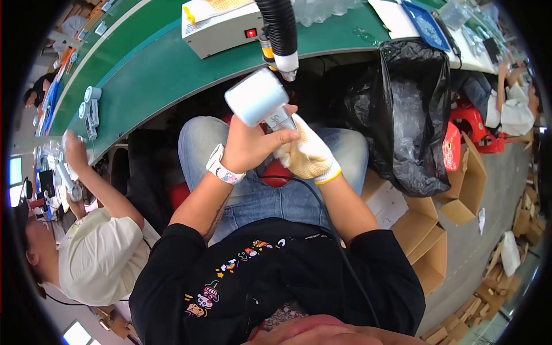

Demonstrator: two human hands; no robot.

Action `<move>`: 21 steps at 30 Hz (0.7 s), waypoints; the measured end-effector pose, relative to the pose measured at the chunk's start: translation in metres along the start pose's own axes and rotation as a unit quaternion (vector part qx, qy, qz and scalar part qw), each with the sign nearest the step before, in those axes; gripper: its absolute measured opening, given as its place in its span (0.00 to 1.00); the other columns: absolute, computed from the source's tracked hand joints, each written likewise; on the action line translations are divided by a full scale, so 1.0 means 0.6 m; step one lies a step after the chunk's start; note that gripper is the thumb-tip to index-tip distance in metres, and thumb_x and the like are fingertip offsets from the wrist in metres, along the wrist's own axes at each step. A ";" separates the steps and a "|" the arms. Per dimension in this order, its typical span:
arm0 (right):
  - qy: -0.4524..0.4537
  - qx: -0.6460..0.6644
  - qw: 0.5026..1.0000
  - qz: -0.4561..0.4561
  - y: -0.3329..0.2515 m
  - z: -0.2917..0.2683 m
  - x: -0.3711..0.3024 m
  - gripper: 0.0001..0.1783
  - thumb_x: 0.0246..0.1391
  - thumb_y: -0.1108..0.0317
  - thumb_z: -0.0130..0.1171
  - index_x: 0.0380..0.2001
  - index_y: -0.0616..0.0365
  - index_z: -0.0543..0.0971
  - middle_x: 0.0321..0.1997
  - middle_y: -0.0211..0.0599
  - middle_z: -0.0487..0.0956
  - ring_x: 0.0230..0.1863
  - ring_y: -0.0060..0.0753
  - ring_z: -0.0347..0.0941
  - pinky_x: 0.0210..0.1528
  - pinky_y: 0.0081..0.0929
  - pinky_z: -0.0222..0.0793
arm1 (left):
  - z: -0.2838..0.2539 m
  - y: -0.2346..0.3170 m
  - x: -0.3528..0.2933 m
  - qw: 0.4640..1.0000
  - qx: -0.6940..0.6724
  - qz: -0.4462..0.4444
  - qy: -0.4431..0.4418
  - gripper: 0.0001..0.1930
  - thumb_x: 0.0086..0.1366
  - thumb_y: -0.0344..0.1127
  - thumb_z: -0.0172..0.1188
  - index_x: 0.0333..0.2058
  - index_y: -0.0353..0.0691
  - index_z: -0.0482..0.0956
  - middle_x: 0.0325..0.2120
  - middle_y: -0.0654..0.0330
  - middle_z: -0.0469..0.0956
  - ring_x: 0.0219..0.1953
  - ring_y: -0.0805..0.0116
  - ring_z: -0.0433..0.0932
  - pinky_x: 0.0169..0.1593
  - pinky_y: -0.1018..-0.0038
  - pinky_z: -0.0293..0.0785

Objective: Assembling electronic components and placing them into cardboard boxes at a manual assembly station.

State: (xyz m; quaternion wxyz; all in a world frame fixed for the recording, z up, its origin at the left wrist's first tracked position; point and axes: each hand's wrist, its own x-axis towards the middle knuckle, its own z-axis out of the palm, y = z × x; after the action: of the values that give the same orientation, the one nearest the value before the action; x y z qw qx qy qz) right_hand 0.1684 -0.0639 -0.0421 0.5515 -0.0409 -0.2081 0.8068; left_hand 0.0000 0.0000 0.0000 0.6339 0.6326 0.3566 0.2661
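Observation:
A pale blue device with a wide cylindrical head and a narrower grey neck is held tilted above my lap, its head up and to the left. It looks like a handheld fan or small dryer, but I cannot tell which. My left hand, bare with a white watch at the wrist, is closed around the neck, thumb across it. My right hand, in a white and yellow knitted glove, closes on the lower end from the right, hiding much of it. Just above the device hangs a black corrugated hose with a white nozzle.
On the green bench stands a white box with a red switch. A black bag holding clear plastic hangs at the right, near open cartons. A co-worker sits close on my left. A dark cable crosses my chest.

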 end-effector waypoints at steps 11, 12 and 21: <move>0.109 0.054 0.991 0.060 0.016 -0.066 0.005 0.35 0.67 0.55 0.60 0.70 0.57 0.63 0.58 0.50 0.77 0.32 0.34 0.75 0.26 0.23 0.73 | 0.007 -0.041 0.018 0.958 -0.110 0.175 0.201 0.47 0.55 0.34 0.79 0.68 0.39 0.56 0.59 0.47 0.71 0.60 0.61 0.75 0.57 0.63 0.78; 0.108 0.053 0.990 0.068 0.012 -0.050 0.010 0.35 0.67 0.55 0.60 0.70 0.57 0.63 0.58 0.50 0.77 0.32 0.34 0.75 0.26 0.23 0.73 | 0.001 -0.037 0.021 0.956 -0.112 0.174 0.209 0.47 0.55 0.34 0.79 0.68 0.39 0.56 0.59 0.47 0.71 0.60 0.61 0.75 0.57 0.63 0.78; 0.125 0.080 0.977 0.150 -0.040 0.009 0.010 0.39 0.61 0.56 0.64 0.70 0.60 0.65 0.55 0.51 0.78 0.30 0.34 0.75 0.31 0.27 0.75 | -0.031 -0.011 0.050 0.935 -0.329 0.108 0.082 0.39 0.62 0.39 0.73 0.67 0.41 0.60 0.57 0.51 0.74 0.57 0.57 0.78 0.54 0.62 0.81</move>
State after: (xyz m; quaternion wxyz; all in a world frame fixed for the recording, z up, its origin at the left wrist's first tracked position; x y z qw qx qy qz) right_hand 0.1855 -0.0529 -0.0273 0.4475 -0.1283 -0.0638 0.8827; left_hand 0.0026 0.0348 -0.0088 0.7427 0.3992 0.2298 0.4861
